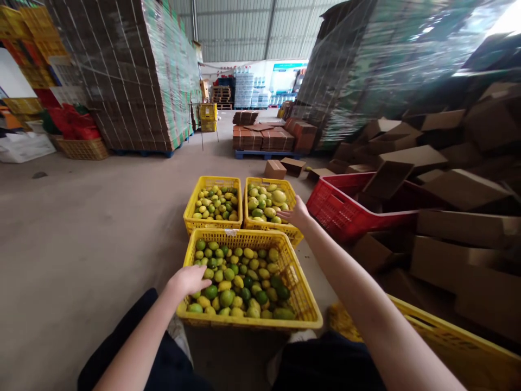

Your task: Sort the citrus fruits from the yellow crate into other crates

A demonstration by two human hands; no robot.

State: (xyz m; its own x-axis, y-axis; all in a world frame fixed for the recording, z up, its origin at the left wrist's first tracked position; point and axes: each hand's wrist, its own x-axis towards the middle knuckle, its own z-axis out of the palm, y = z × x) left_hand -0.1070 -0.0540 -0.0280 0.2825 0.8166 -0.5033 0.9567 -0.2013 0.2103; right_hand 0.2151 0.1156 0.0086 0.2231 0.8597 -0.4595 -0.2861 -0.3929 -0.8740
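My right hand (pixel 299 214) was stretched forward over the right side of the far right crate (pixel 271 226), open, its fingers extended toward the green and yellow fruit (pixel 260 202) inside; I saw nothing held in it, and whether the fingertips touched the fruit I could not tell. My left hand (pixel 189 279) was nearer to me, over the left side of the near crate (pixel 256 321), its fingers loosely spread above more such fruit (pixel 230 274), with no grip on any piece that I could see; contact there was unclear too. The near crate, yellow and the widest of the three in front of me, sat on the floor (pixel 122 217) between my feet. Just beyond it, the far right crate stood beside the far left crate (pixel 214 224), also yellow and full of smaller-looking fruit (pixel 217 201). To my right were a red crate (pixel 325 209) with cardboard in it and a heap of cardboard boxes (pixel 468 190). Farther ahead, bundled flat cardboard (pixel 277 139) lay on a blue pallet (pixel 264 154), between two tall wrapped stacks (pixel 118 76).
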